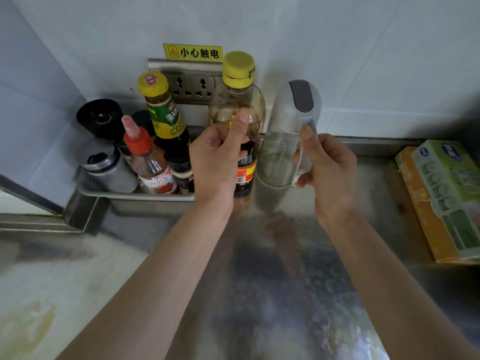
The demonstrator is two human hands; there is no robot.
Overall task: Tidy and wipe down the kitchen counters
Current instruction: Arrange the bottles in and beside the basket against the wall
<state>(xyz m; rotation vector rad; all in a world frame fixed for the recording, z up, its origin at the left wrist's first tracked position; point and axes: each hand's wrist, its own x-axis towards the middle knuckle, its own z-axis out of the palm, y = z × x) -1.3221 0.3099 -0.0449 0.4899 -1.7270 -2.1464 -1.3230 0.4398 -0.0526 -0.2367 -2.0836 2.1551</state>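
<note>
My left hand [217,154] grips a tall clear bottle with a yellow cap [237,100], nearly empty with dark sauce at its bottom, standing on the steel counter [272,255] against the back wall. Right beside it stands a clear oil dispenser with a white and grey top [283,141]. My right hand [327,170] holds the dispenser by its white handle, thumb on the handle's upper part. Both containers are upright and close together.
A steel tray [135,197] at the back left holds several condiment bottles and shakers. Wall sockets [192,87] with a yellow warning sign sit behind them. A green and orange box [446,193] lies at the right edge. The counter's left part looks stained.
</note>
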